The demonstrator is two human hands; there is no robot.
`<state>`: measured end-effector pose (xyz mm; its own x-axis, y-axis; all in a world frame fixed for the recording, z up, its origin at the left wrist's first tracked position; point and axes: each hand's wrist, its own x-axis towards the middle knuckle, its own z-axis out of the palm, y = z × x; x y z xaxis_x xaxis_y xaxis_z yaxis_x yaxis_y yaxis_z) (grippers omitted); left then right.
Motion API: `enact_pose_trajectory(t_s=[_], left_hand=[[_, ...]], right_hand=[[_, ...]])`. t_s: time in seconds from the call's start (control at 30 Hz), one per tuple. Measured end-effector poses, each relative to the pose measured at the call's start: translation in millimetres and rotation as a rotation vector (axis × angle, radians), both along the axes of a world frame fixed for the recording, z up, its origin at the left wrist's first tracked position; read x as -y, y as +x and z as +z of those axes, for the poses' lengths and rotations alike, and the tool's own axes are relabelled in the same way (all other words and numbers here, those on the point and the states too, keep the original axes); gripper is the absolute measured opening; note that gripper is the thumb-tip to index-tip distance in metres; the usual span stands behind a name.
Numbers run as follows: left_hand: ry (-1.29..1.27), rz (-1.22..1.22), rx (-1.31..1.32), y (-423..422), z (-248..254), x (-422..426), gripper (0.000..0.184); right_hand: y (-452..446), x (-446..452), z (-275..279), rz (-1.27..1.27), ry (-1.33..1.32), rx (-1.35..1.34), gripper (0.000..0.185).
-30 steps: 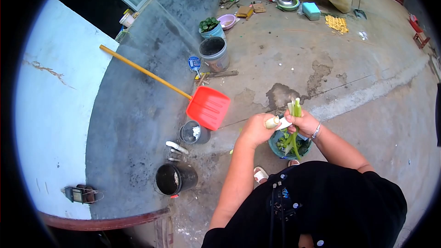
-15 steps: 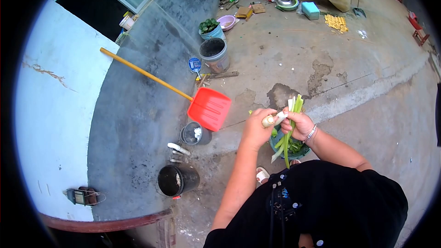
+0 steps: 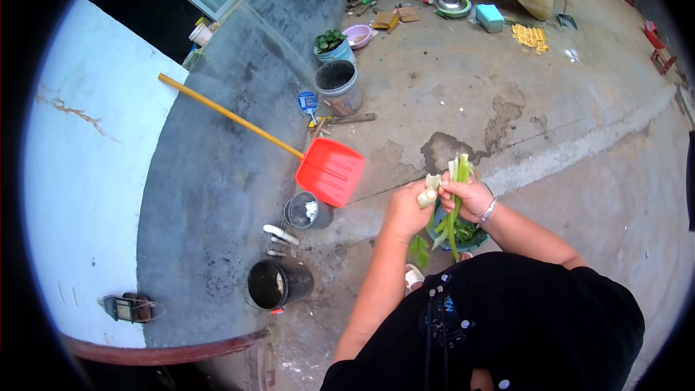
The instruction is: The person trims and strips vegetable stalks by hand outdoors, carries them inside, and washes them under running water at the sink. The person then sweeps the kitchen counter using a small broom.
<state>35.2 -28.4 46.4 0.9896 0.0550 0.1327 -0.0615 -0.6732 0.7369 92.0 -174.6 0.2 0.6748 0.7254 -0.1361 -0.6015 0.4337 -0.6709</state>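
Observation:
My left hand (image 3: 407, 210) is closed around a pale, thick vegetable stalk (image 3: 426, 198), its cut end facing up. Green leaves (image 3: 419, 250) hang below that hand. My right hand (image 3: 468, 198) grips several long green stalks (image 3: 456, 221) with pale upper ends. A short whitish piece (image 3: 434, 182) lies between the two hands, close to the fingertips of both. Under my right hand is a round basin (image 3: 476, 244) with leafy greens in it, partly hidden by the hand and stalks.
A red shovel (image 3: 330, 171) with a yellow handle leans at the left. Near it are a grey bucket (image 3: 297, 211), a black bucket (image 3: 295, 282) and white pipes (image 3: 281, 234). Farther off stand a large bucket (image 3: 347, 96), a potted plant (image 3: 331, 42) and a teal box (image 3: 490, 18).
The stalks in my right hand have shifted and tilted between frames. The whitish piece between the hands has turned more upright. Green leaves now show below my left hand.

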Motion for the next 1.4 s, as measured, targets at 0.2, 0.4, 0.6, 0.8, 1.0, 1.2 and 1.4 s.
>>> enact_pose_trajectory(t_s=[0.2,0.4,0.6,0.8,1.0,1.2,1.4], left_hand=[[-0.034,0.074,0.077,12.2,-2.4,-12.9,0.016],[-0.176,0.218,0.143,16.0,-2.8,-43.7,0.018],[-0.276,0.347,0.400,16.6,29.9,-78.6,0.013],[-0.267,0.613,0.471,9.5,20.0,-115.5,0.023],[-0.164,0.626,0.362,0.7,24.6,-117.1,0.015],[-0.117,0.388,0.120,0.1,13.7,-75.2,0.028],[-0.054,0.233,0.009,-3.9,3.5,-56.3,0.029]], right_hand=[[-22.9,-6.9,-71.0,0.143,-0.536,0.269,0.015],[2.6,36.1,-129.2,0.238,-1.070,0.424,0.023],[11.0,85.8,-179.9,0.147,-1.295,0.308,0.022],[18.1,113.7,-199.9,0.129,-1.461,0.305,0.024],[23.2,108.2,-195.1,0.258,-1.418,0.313,0.029],[28.0,73.1,-165.9,0.236,-1.350,0.555,0.025],[42.5,39.7,-78.3,0.142,-1.116,0.533,0.021]])
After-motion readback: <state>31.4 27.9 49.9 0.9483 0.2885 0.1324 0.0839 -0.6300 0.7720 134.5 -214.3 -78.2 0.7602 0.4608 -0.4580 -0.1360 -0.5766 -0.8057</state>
